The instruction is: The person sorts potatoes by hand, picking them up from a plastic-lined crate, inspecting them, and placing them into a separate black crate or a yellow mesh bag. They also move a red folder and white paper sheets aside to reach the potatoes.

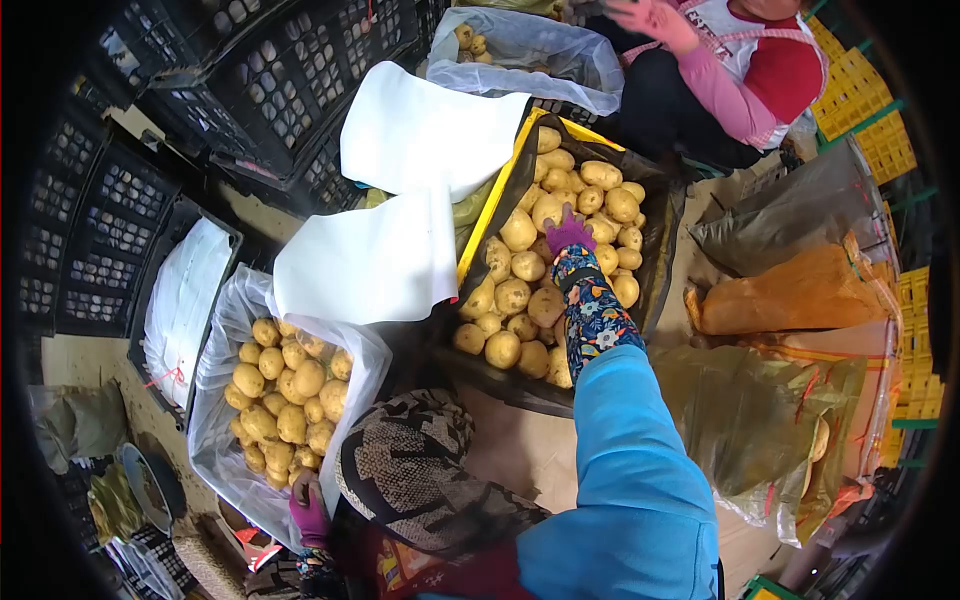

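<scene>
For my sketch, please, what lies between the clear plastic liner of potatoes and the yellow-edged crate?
The head view shows a smooth white sheet, with black-and-beige patterned cloth below.

One head-worn cam, super wide, looking forward and pretty steeply down past a blue cloth sleeve, fairly near the round tan potatoes.

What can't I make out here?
Head view: whether the right hand grips anything; its back hides the palm.
Head view: what lies under the top potatoes in the yellow-edged crate; they hide it.
Head view: the co-worker; head mostly cut off by the top edge.
</scene>
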{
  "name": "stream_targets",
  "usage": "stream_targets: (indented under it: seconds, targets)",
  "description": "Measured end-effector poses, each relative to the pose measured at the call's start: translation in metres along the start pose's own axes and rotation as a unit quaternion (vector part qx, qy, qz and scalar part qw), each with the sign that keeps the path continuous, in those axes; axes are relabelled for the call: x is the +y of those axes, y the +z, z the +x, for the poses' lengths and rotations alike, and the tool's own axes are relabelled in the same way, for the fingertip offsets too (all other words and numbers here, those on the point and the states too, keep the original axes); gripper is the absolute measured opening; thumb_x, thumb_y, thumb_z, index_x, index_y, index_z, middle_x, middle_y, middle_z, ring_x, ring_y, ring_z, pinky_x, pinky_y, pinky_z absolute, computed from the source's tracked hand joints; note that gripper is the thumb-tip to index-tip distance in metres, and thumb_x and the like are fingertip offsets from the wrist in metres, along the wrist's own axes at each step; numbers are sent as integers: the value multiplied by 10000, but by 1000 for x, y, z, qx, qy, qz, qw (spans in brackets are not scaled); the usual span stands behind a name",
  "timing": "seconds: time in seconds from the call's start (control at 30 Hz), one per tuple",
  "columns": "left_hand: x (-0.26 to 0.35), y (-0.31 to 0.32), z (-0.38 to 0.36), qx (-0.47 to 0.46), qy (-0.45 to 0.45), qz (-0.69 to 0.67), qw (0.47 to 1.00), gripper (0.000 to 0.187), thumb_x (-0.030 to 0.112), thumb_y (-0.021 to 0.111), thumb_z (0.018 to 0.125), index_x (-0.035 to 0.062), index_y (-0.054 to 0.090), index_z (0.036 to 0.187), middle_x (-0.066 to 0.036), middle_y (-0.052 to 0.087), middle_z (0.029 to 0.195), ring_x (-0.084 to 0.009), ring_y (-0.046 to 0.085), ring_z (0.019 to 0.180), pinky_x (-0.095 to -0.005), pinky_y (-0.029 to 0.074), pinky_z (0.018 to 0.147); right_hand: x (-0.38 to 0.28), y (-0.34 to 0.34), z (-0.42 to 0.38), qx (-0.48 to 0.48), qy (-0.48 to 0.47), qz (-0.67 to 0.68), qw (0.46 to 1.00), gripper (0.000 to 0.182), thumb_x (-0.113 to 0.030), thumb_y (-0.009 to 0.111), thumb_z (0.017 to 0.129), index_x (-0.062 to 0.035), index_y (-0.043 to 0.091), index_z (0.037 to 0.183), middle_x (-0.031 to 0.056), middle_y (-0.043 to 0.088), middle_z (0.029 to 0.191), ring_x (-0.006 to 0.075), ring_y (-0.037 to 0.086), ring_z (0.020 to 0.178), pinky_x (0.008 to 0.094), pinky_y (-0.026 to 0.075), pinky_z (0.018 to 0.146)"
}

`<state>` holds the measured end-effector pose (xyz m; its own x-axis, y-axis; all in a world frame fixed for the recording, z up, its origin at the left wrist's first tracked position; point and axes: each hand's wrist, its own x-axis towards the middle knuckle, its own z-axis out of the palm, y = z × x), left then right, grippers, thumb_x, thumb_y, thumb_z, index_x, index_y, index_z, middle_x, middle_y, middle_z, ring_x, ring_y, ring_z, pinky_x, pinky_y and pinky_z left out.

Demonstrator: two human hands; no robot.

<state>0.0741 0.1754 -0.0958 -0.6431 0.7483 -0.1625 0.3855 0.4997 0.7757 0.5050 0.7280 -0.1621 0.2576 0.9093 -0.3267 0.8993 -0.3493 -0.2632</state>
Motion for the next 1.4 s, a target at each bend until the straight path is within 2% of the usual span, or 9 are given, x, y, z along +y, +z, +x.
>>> stream_targets:
  seconds: [0.17,0.4,0.43,0.67,0.83,0.9,1.13,1.27,1.4]
  targets:
    - [-18,-10,-5,-24,-36,-72,996,253,105,630,914,-36,607,1122,-87,647,1014,-175,612,929,-297,475,875,30,21,8,142,-167,120,968,700,-528,557,843,-194,393,1436,218,485,1375,432,457,1253,501,389,1031]
    - [-3,-85,23,81,-36,-129,988,252,107,614,940,8,617,1172,-89,659,1074,-156,610,968,-287,497,850,53,5,-12,-28,-370,105,922,476,-344,644,883,-12,600,1223,225,657,1089,333,623,1047,401,489,913]
    - [36,-111,19,131,-12,-28,991,276,123,607,944,4,612,1193,-100,662,1093,-161,607,1003,-303,488,877,9,-56,-70,-42,-446,86,890,385,-268,609,925,-2,603,1203,209,658,1069,302,621,1049,365,491,904]
    - [43,-205,17,227,-21,-486,844,442,303,533,991,18,515,1329,-102,625,1173,-154,607,1062,-251,464,905,-251,-173,-305,-254,-586,143,756,419,-133,526,971,14,476,1359,140,538,1335,213,497,1250,316,377,1060]
    - [39,-217,11,239,-24,-487,840,454,350,497,996,33,518,1320,-103,609,1202,-159,601,1071,-267,459,921,-348,-39,-452,-375,-699,-67,604,577,-365,652,888,-79,508,1368,152,566,1318,249,521,1239,352,395,1045]
    - [33,-222,9,248,-24,-507,825,456,350,495,994,30,520,1319,-99,609,1201,-156,600,1064,-265,460,916,-360,53,-471,-217,-806,-193,516,719,-478,694,799,-131,476,1389,220,569,1294,357,555,1196,451,439,987]
    - [47,-237,-3,258,-43,-520,814,506,400,505,981,26,519,1322,-110,606,1200,-158,601,1082,-268,454,947,-370,253,-523,-197,-571,-140,785,781,-431,754,712,-103,468,1361,209,631,1165,362,621,1073,441,494,909]
    - [44,-235,-1,240,-52,-521,818,515,405,507,980,33,510,1336,-109,602,1211,-165,593,1117,-281,449,971,-363,253,-492,-405,-497,136,756,702,-293,825,715,-48,513,1294,135,636,1102,234,627,982,345,509,866]
    - [44,-216,0,204,-36,-531,822,530,415,493,983,35,492,1351,-117,576,1252,-188,577,1157,-302,444,988,-357,230,-461,-419,-560,40,714,662,-302,843,725,-47,543,1257,93,634,1064,172,597,972,304,497,858]
